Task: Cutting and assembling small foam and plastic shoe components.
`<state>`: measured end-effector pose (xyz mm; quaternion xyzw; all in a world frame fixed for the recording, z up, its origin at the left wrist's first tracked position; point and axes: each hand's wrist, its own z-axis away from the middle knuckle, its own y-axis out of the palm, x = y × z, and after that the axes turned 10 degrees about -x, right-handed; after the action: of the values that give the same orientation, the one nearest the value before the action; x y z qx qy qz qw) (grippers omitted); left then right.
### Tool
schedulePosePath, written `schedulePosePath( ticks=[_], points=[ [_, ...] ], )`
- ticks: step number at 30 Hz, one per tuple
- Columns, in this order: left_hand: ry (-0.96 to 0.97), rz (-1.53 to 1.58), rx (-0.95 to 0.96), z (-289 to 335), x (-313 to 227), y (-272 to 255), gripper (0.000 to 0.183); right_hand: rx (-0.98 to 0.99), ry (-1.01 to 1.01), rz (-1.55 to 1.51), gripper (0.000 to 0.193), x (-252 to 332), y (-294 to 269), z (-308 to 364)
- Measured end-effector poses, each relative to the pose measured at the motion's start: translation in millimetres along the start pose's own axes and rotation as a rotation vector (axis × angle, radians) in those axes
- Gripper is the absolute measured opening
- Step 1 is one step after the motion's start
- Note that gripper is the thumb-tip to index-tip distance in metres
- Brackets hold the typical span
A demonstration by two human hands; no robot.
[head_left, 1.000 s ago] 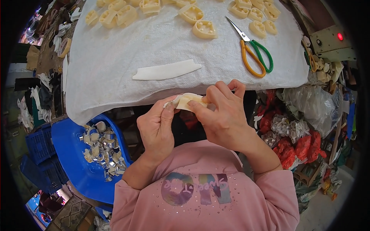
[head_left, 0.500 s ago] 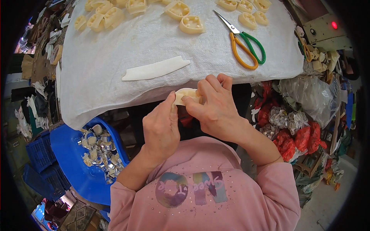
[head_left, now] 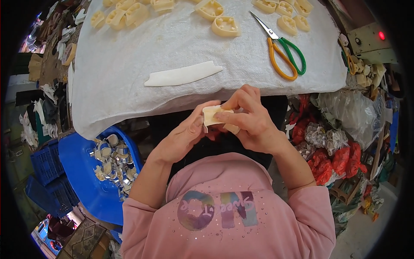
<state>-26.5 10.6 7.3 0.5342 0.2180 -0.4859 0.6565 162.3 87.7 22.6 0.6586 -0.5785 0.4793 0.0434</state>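
Observation:
Between my two hands, just off the near edge of the white-covered table, is a cream-coloured curved piece; its exact kind I cannot make out. My left hand grips its left side, the thumb up against the edge. The fingers of my right hand are closed on its right side, with the thumb pressed onto its face. A white curved strip lies on the cloth beyond my hands. To its right rest scissors with one orange and one green handle, blades slightly parted.
Several hollow cream moulded pieces lie along the far part of the table. At lower left stands a blue basin holding many shiny metallic-and-cream pieces. Red and clear plastic bags are heaped at right, below a box with a red light.
The cream piece has been turned, now showing a broader face, and my fingers have shifted around it. The view has moved slightly; strip and scissors stay on the cloth.

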Motion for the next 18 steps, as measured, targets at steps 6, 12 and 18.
schedulePosePath(
  ticks=[6, 12, 18],
  points=[
    [-0.182, 0.221, 0.036, -7.0, -2.0, 8.3, 0.055, 0.038, -0.014, 0.0, 0.043, 2.9, -2.6, 0.6],
    [-0.135, 0.205, -0.016, -7.5, -1.1, 10.2, 0.045, 0.017, 0.005, -0.056, 0.043, 4.4, -4.2, -4.3],
    [-0.036, 0.009, -0.038, -5.0, -2.2, 10.7, 0.056, 0.02, 0.025, -0.014, 0.044, 4.2, -4.8, -1.8]
  ],
)
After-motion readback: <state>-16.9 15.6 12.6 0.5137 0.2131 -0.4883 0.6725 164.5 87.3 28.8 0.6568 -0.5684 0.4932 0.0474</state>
